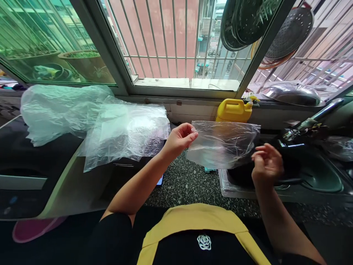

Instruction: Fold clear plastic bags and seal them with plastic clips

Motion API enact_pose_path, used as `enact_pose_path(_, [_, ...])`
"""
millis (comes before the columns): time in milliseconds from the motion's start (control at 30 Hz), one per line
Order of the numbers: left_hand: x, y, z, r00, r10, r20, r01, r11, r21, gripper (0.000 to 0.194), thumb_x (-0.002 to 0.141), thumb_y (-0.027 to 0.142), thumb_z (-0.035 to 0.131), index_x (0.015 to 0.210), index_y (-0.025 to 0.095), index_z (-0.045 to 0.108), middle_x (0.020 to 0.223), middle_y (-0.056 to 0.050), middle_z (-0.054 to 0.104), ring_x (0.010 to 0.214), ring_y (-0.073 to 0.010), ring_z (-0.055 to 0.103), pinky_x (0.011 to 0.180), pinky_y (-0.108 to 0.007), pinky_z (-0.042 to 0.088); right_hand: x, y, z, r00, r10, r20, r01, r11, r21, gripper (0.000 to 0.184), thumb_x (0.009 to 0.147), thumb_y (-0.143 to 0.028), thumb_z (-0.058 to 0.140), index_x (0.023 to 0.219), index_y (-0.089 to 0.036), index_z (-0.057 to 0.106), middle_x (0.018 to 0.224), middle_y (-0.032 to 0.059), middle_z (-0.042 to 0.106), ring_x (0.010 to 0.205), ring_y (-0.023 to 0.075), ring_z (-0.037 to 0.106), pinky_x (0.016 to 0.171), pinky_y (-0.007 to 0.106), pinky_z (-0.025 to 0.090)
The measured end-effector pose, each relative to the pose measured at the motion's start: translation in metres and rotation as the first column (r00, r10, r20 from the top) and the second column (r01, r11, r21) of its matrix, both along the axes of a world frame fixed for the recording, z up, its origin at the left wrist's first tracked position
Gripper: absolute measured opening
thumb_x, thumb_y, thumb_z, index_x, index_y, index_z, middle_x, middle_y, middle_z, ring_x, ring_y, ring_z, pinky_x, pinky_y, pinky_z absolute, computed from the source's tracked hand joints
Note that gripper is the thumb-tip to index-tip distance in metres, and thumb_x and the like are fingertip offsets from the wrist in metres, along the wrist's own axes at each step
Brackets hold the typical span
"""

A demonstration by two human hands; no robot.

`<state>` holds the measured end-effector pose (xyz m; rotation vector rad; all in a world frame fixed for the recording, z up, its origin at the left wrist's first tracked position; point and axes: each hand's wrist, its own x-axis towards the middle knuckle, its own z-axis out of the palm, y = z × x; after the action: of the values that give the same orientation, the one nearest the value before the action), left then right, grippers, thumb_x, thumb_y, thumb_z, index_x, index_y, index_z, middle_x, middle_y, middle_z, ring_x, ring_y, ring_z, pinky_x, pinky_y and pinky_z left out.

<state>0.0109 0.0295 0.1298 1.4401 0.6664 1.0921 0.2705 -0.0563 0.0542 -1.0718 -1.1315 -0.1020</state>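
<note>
A clear plastic bag (220,143) is stretched out sideways above the counter. My left hand (180,138) pinches its left edge between thumb and fingertips. At the bag's lower right edge is my right hand (266,163), its fingers bent and the thumb close to the index finger, gripping the film there. The exact contact on the right is slightly blurred. To the left of my left hand lie more clear plastic bags (129,129), spread flat in a loose stack. Beside them, a crumpled, pale plastic bag (63,110) rests on a dark appliance.
A yellow jug (234,110) stands by the window behind the held bag. On the right are a tap (306,127) and a dark sink (322,176). A dark speckled counter (187,187) runs below my hands. Colanders (289,33) hang by the window.
</note>
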Motion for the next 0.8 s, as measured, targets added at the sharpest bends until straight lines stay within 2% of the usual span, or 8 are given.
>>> enact_pose_path(133, [0.004,-0.006,0.002,0.999,-0.035,-0.025,0.036,0.997,0.068,0.015,0.072,0.027,0.063,0.070,0.020,0.050,0.059,0.004,0.043,0.049,-0.0052,0.038,0.043,-0.022,0.029,0.003,0.007,0.051,0.994,-0.045,0.103,0.026,0.983,0.184,0.022,0.079,-0.020,0.058,0.097,-0.028,0.066,0.085,-0.0007,0.062,0.056,0.0079,0.052,0.052,0.025,0.043])
enact_pose_path(200, [0.006,-0.008,0.003,0.996,-0.063,-0.059,0.069,0.993,0.097,0.014,0.073,0.025,0.063,0.070,0.020,0.051,0.060,0.004,0.043,0.052,-0.0061,0.038,0.046,-0.022,0.030,-0.008,0.013,0.081,0.964,0.051,0.263,-0.072,0.995,0.070,0.016,0.079,-0.021,0.060,0.092,-0.028,0.067,0.088,0.0012,0.064,0.075,0.0139,0.059,0.059,0.028,0.047])
enact_pose_path(267, [0.008,-0.010,0.004,0.991,-0.101,-0.089,0.110,0.988,0.109,0.014,0.073,0.026,0.063,0.070,0.020,0.051,0.061,0.004,0.043,0.053,-0.0067,0.038,0.048,-0.022,0.031,-0.024,0.023,0.106,0.861,0.270,0.432,-0.225,0.962,-0.154,0.016,0.078,-0.025,0.063,0.094,-0.027,0.066,0.093,0.0028,0.066,0.086,0.0171,0.061,0.073,0.033,0.050])
enact_pose_path(333, [0.011,-0.012,0.005,0.986,-0.133,-0.104,0.145,0.983,0.116,0.016,0.074,0.028,0.064,0.070,0.019,0.050,0.062,0.004,0.043,0.054,-0.0068,0.037,0.048,-0.022,0.031,-0.039,0.037,0.123,0.736,0.471,0.487,-0.307,0.873,-0.380,0.019,0.074,-0.033,0.068,0.091,-0.024,0.067,0.097,0.0046,0.066,0.095,0.0199,0.060,0.085,0.038,0.048])
enact_pose_path(433, [0.013,-0.015,0.007,0.983,-0.149,-0.109,0.163,0.977,0.136,0.019,0.074,0.031,0.064,0.070,0.019,0.050,0.062,0.005,0.043,0.054,-0.0066,0.037,0.049,-0.022,0.032,-0.053,0.055,0.131,0.617,0.719,0.320,-0.400,0.637,-0.659,0.029,0.071,-0.043,0.068,0.088,-0.019,0.067,0.086,0.0041,0.066,0.083,0.0172,0.060,0.076,0.034,0.049])
enact_pose_path(533, [0.012,-0.017,0.011,0.983,-0.136,-0.120,0.154,0.976,0.155,0.020,0.074,0.032,0.064,0.070,0.019,0.050,0.061,0.004,0.043,0.054,-0.0063,0.037,0.050,-0.021,0.033,-0.057,0.062,0.126,0.584,0.802,0.125,-0.477,0.464,-0.746,0.026,0.074,-0.044,0.065,0.078,-0.018,0.066,0.070,0.0009,0.062,0.066,0.0121,0.054,0.062,0.028,0.046])
enact_pose_path(600, [0.008,-0.017,0.012,0.982,-0.125,-0.139,0.147,0.976,0.159,0.023,0.075,0.036,0.064,0.070,0.018,0.051,0.062,0.004,0.044,0.054,-0.0063,0.037,0.050,-0.021,0.033,-0.058,0.059,0.122,0.612,0.787,0.078,-0.515,0.471,-0.716,0.023,0.076,-0.042,0.063,0.072,-0.020,0.064,0.065,-0.0005,0.059,0.062,0.0109,0.052,0.059,0.028,0.044])
enact_pose_path(800, [-0.015,-0.006,-0.006,0.951,-0.137,-0.277,0.191,0.965,0.180,0.041,0.077,0.058,0.054,0.081,0.017,0.059,0.072,-0.001,0.054,0.065,-0.0102,0.046,0.058,-0.023,0.038,-0.052,0.047,0.125,0.751,0.652,0.107,-0.485,0.654,-0.580,0.015,0.075,-0.035,0.065,0.070,-0.021,0.063,0.067,0.0014,0.059,0.062,0.0125,0.052,0.059,0.031,0.045])
